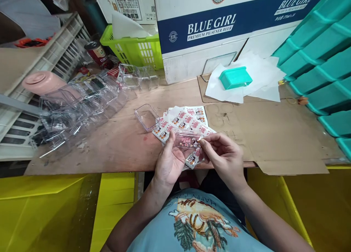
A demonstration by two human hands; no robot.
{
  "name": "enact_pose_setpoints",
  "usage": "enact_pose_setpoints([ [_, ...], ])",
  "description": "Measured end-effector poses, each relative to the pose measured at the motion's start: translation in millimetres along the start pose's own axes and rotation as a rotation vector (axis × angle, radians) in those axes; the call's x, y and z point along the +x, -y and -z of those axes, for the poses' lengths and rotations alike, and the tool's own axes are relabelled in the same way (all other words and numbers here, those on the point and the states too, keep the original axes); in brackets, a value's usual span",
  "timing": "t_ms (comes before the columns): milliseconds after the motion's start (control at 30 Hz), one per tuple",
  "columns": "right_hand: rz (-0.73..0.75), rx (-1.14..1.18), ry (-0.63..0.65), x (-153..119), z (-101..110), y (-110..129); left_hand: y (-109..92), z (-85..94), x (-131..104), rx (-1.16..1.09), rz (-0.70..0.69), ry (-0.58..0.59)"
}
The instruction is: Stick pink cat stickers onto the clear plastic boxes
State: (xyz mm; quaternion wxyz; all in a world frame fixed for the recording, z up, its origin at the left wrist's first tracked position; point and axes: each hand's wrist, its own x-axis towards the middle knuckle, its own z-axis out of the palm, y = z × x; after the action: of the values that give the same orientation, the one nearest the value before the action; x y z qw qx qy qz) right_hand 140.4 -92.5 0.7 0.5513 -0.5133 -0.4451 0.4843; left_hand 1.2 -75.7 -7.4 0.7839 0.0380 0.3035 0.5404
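Observation:
My left hand (170, 160) is closed around a small clear plastic case (179, 134), its thumb along the left edge. A transparent sticker with pink lettering and a cartoon figure (187, 141) shows on the case's face. My right hand (225, 155) pinches at the sticker's right end, thumb against forefinger. Beneath both hands lies a fanned pile of printed sticker sheets (189, 117). Another clear plastic case (147, 117) rests on the table just left of the sheets.
Clear plastic cases (87, 102) are heaped at the left, beside a pink bottle (49, 84). A teal tray (236, 78) sits on white paper (263, 74). Stacked teal bins (315, 58) stand right; a beer carton (203, 60) and a green basket (134, 49) stand behind.

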Motion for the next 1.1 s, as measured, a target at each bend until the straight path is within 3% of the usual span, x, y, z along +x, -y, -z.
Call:
enact_pose_setpoints([
  [333, 0.023, -0.068, -0.010, 2, -2, -3, -1, -0.2, 1, 0.003, -0.002, -0.039],
  [500, 0.050, -0.110, -0.008, 1, -4, 0, -2, 0.7, 1, -0.008, 0.005, 0.012],
  [800, 0.230, -0.395, 0.007, 1, 1, -2, -1, 3.2, 2, 0.003, -0.001, -0.012],
  [1000, 0.552, -0.656, 0.061, -4, -1, 9, -1, 3.1, 3, 0.013, 0.016, -0.010],
  [1100, 0.463, -0.603, 0.049, -1, 1, 4, -1, 3.3, 4, 0.014, 0.021, -0.025],
])
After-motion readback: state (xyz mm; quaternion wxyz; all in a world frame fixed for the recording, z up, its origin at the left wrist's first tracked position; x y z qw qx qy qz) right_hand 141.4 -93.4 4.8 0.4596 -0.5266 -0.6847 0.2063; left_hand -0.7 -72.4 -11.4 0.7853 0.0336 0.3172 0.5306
